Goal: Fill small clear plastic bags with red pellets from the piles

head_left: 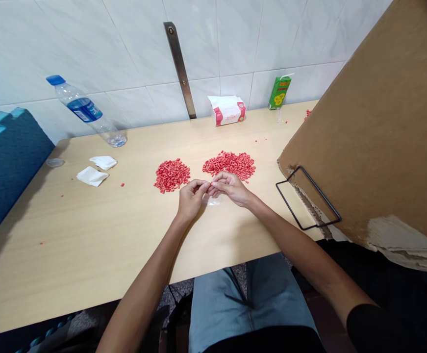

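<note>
My left hand and my right hand meet above the light wooden table, fingertips pinched together. A small clear plastic bag seems to hang from the pinch, its thin film barely visible below my fingers. Just beyond my hands lie two heaps of small red pellets. The left heap is nearest my left hand, and the right heap almost touches my right fingers. A few stray pellets are scattered on the tabletop.
A lying water bottle, a tissue box and a green drink carton stand along the tiled wall. Crumpled tissues lie at left, a blue foam mat beyond the table's left edge, and a large cardboard sheet with a black wire frame at right.
</note>
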The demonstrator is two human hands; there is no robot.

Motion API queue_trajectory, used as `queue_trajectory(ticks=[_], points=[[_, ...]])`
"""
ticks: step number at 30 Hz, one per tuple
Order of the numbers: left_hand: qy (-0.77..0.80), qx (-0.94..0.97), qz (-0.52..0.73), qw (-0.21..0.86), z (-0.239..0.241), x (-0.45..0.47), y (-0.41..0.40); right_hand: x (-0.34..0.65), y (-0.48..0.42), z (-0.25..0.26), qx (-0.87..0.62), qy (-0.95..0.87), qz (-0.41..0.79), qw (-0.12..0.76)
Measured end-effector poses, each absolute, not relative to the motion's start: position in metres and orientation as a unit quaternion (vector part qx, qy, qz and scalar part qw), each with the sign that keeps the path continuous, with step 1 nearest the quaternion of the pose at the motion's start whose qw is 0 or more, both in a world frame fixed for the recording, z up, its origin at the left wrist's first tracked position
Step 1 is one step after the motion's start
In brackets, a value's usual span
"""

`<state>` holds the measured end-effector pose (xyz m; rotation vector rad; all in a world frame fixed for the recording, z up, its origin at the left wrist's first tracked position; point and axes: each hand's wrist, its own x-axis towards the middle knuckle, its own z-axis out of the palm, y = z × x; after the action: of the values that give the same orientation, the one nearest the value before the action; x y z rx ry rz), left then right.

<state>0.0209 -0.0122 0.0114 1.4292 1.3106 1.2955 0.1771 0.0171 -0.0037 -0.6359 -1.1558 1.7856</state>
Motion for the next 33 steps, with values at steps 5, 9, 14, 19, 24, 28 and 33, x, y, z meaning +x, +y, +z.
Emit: queue_trajectory(ticks=[5, 9, 14, 19, 24, 28, 33], points=[[0.515, 0.564, 0.51, 0.395, 0.0102, 0.0202, -0.0121, 0.1771, 0.0172, -0.0048, -0.255, -0.467, 0.72, 0.446], [0.517, 0.563, 0.51, 0.395, 0.0106, 0.02, -0.0125, 0.177, 0.0172, -0.0042, -0.257, -0.465, 0.72, 0.446], [0.518, 0.562, 0.51, 0.395, 0.0113, 0.0204, -0.0123, 0.1771, 0.017, -0.0034, -0.257, -0.467, 0.719, 0.446], [0.519, 0.562, 0.51, 0.394, 0.0108, 0.0201, -0.0117, 0.1771, 0.0166, -0.0026, -0.261, -0.467, 0.719, 0.444], [0.519, 0.562, 0.509, 0.394, 0.0114, 0.0204, -0.0122, 0.1769, 0.0164, -0.0023, -0.26, -0.46, 0.722, 0.446], [0.519, 0.561, 0.508, 0.396, 0.0121, 0.0209, -0.0127, 0.177, 0.0163, -0.0018, -0.263, -0.461, 0.721, 0.445], [0.52, 0.559, 0.51, 0.398, 0.0129, 0.0214, -0.013, 0.1771, 0.0164, -0.0017, -0.264, -0.465, 0.72, 0.443]])
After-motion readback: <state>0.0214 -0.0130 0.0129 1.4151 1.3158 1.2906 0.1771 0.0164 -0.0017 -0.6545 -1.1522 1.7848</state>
